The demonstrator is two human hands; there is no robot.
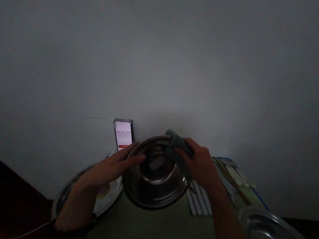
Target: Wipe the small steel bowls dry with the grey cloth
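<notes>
A metal basin (280,238) is sitting right of the grip; a tilted bowl (154,197) is staying between the left hand (119,164), clasping its rim, and the right hand (200,163), clutching a cloth (174,144) against it. Beyond the left hand, a phone (123,134) is glowing.

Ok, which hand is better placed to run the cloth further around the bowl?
The right, I'd say: the right hand already holds the cloth against the bowl at its upper right edge, while the left hand grips its left side and seems better kept for steadying.
</notes>
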